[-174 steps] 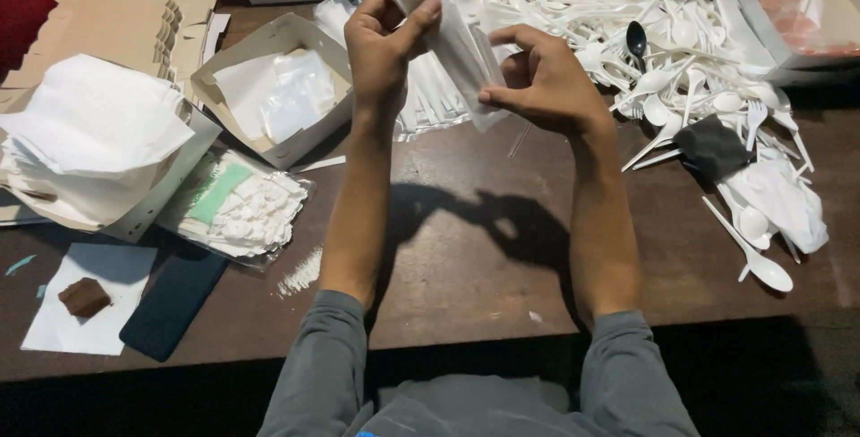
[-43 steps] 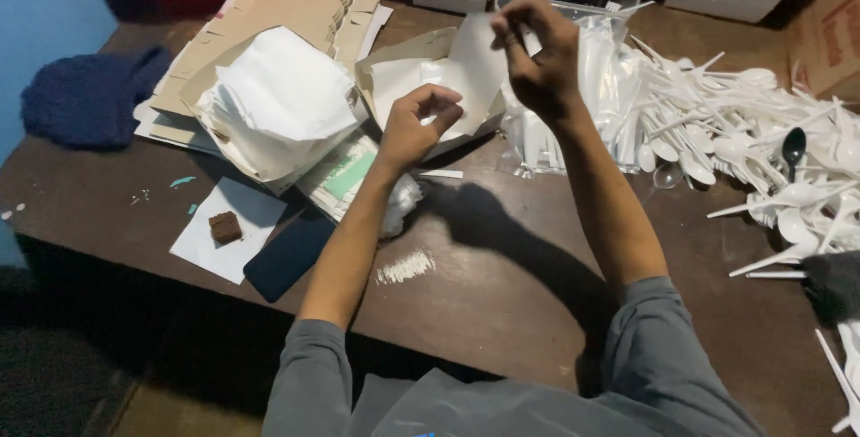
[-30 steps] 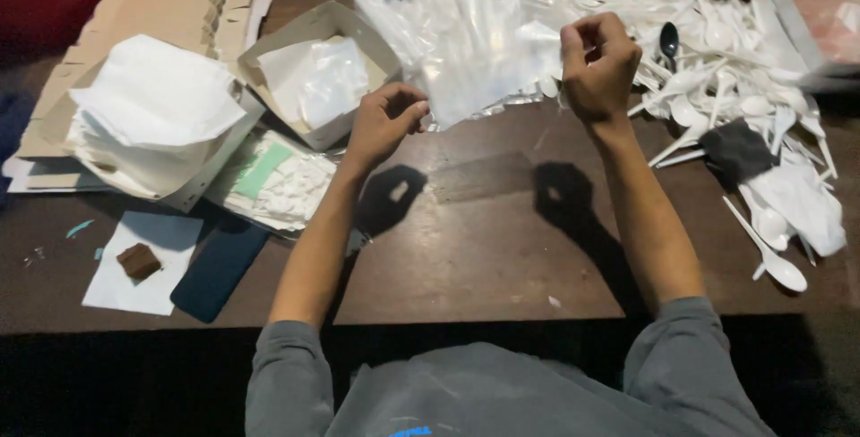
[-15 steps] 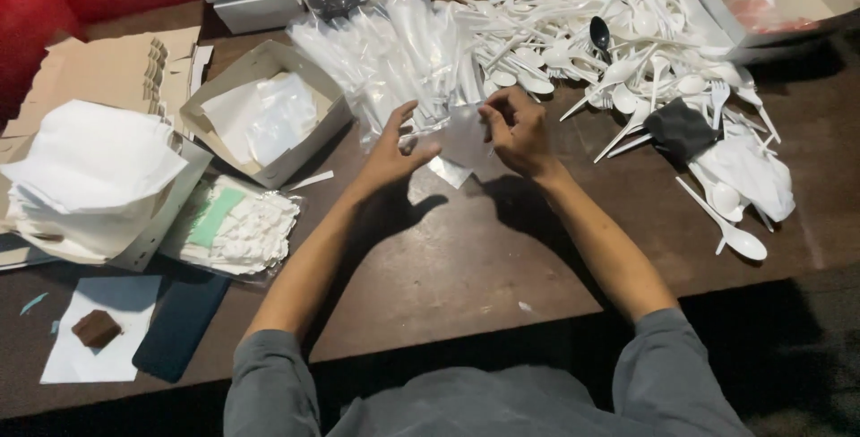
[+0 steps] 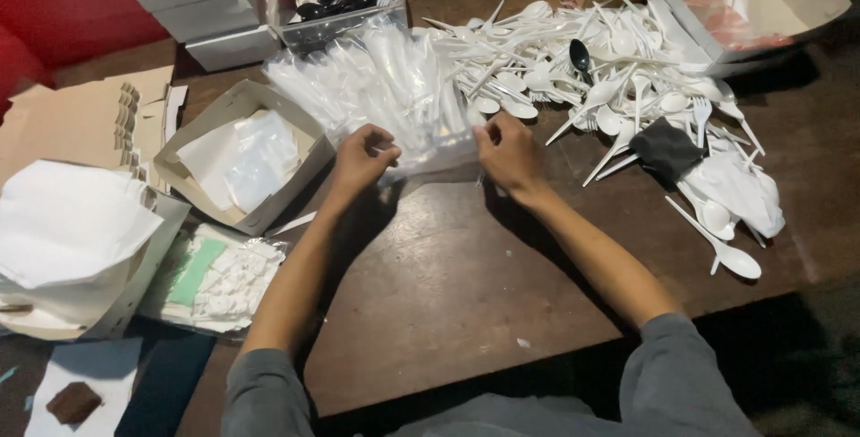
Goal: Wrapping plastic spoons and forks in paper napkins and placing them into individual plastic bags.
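Left hand and right hand, earlier apart, had converged on clear plastic sleeve at front edge of wrapped-cutlery pile; fingers of both pinched shut on sleeve ends; sleeve lay on table, suggesting one pack being handled.

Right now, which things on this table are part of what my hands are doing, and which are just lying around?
In hand:
left hand
right hand
clear plastic sleeve packets
loose white plastic spoons and forks

Lying about:
open cardboard box of clear bags
stack of white paper
dark cloth
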